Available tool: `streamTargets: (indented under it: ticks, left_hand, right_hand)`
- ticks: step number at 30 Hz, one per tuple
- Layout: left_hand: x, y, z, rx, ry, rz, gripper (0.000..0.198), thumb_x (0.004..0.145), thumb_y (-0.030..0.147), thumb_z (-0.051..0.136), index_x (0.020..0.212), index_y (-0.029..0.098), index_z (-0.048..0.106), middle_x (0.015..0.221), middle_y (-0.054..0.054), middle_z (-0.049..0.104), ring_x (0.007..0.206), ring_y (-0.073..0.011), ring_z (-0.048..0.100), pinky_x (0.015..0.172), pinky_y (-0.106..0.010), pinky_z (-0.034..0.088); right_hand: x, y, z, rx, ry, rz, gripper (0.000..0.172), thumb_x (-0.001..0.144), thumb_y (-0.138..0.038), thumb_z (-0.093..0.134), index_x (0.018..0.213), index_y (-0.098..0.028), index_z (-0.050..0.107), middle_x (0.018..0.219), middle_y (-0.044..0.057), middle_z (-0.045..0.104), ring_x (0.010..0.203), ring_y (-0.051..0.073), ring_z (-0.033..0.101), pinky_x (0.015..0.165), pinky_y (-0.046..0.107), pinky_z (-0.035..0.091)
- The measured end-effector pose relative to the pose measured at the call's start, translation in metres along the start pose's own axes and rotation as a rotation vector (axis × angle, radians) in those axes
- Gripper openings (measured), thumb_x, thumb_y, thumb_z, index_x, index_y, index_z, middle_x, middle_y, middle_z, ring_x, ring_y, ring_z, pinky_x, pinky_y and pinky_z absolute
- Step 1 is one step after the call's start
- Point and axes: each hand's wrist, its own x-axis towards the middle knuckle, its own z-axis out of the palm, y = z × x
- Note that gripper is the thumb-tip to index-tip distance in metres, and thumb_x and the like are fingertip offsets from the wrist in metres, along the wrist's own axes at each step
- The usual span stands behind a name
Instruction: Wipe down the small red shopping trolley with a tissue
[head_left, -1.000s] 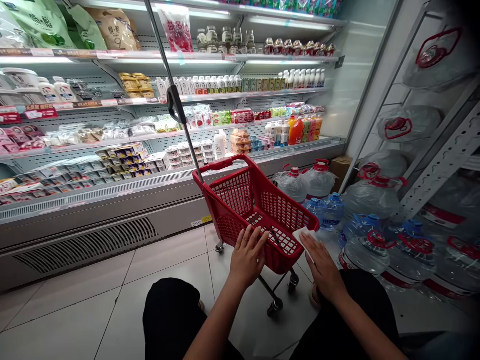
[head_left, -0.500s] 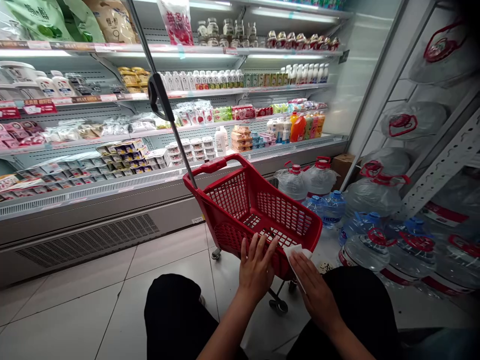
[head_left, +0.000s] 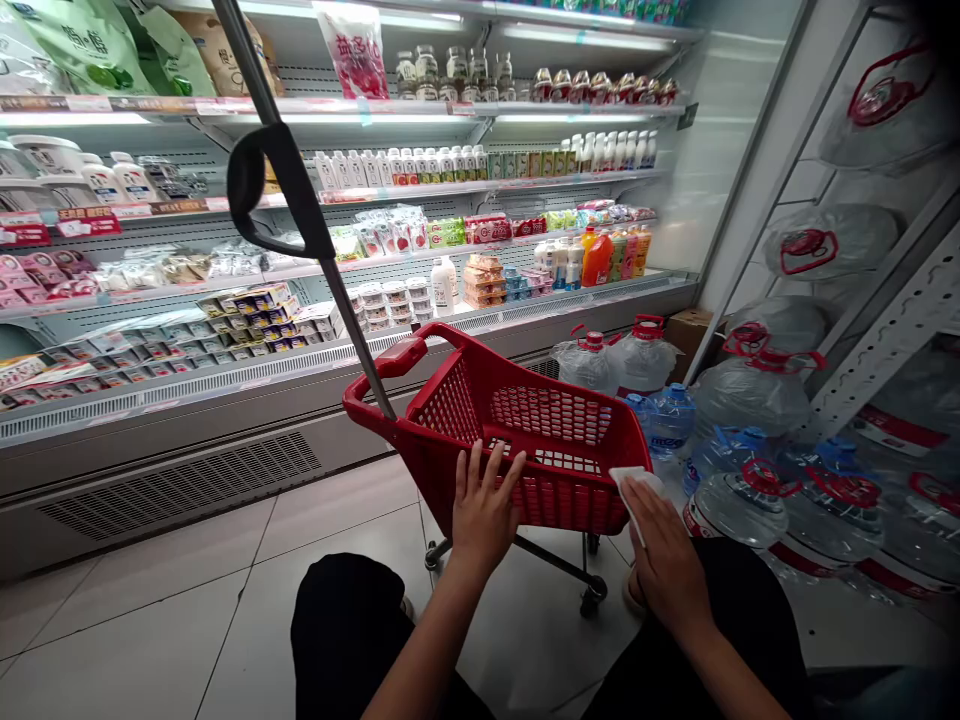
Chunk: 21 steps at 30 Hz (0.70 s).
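Note:
A red plastic shopping cart point(head_left: 517, 430) stands before me, its long side turned toward me and its handle end at the left. My left hand point(head_left: 486, 505) lies with spread fingers against the near side, around its rim; the exact contact is hard to tell. At the right end of the cart, my right hand point(head_left: 664, 550) holds a folded white cloth or tissue point(head_left: 630, 478) beneath its fingers. The fingers are stretched and close together, and the cloth shows past their tips. A dark pole with a looped black grip point(head_left: 281, 190) rises from the cart's handle end.
A refrigerated display case point(head_left: 187, 420) with shelves of dairy goods and drinks runs behind the cart. Large water bottles point(head_left: 739, 505) crowd the floor at the right, beside a perforated white rack post point(head_left: 892, 340). My knees point(head_left: 352, 620) flank the tiled floor point(head_left: 150, 640).
The cart has swung round, its handle end and pole shifting left and nearer, its near side now facing me. My left hand moved slightly left; my right hand moved right with the cloth.

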Motion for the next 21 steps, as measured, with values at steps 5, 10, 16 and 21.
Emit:
streamTargets:
  ticks: [5, 10, 16, 21]
  left_hand:
    - [-0.004, 0.023, -0.003, 0.006, 0.015, 0.025, 0.079, 0.091, 0.034, 0.065, 0.163, 0.037, 0.035, 0.168, -0.001, 0.039, 0.155, -0.0359, 0.032, 0.128, -0.065, -0.011]
    - [-0.001, 0.008, -0.024, 0.016, 0.024, 0.063, 0.069, 0.095, 0.030, 0.059, 0.161, 0.036, 0.039, 0.161, -0.001, 0.048, 0.148, -0.0334, 0.045, 0.123, -0.069, -0.020]
    - [0.003, -0.022, -0.060, 0.013, 0.058, -0.018, 0.059, 0.093, 0.024, 0.058, 0.152, 0.030, 0.055, 0.162, -0.004, 0.047, 0.146, -0.0306, 0.050, 0.129, -0.061, -0.010]
    - [-0.001, -0.014, -0.074, 0.003, 0.053, -0.057, 0.054, 0.089, 0.029, 0.061, 0.143, 0.025, 0.062, 0.166, -0.007, 0.040, 0.144, -0.0315, 0.051, 0.130, -0.054, 0.013]
  right_hand:
    - [0.044, -0.047, 0.020, -0.060, -0.065, -0.189, 0.077, 0.097, -0.007, 0.034, 0.169, -0.024, 0.014, 0.165, 0.005, 0.044, 0.153, 0.024, 0.039, 0.129, 0.052, 0.028]
    - [0.056, -0.058, 0.025, -0.024, -0.071, -0.242, 0.078, 0.096, -0.007, 0.033, 0.169, -0.025, 0.012, 0.165, 0.004, 0.043, 0.153, 0.023, 0.039, 0.129, 0.050, 0.029]
    - [0.049, -0.029, 0.014, 0.011, -0.066, -0.185, 0.069, 0.102, -0.013, 0.033, 0.168, -0.027, 0.020, 0.162, 0.005, 0.048, 0.150, 0.025, 0.043, 0.128, 0.053, 0.031]
    - [0.053, -0.036, 0.020, 0.051, -0.038, -0.137, 0.064, 0.104, -0.016, 0.035, 0.166, -0.027, 0.027, 0.158, 0.006, 0.054, 0.148, 0.025, 0.047, 0.127, 0.054, 0.031]
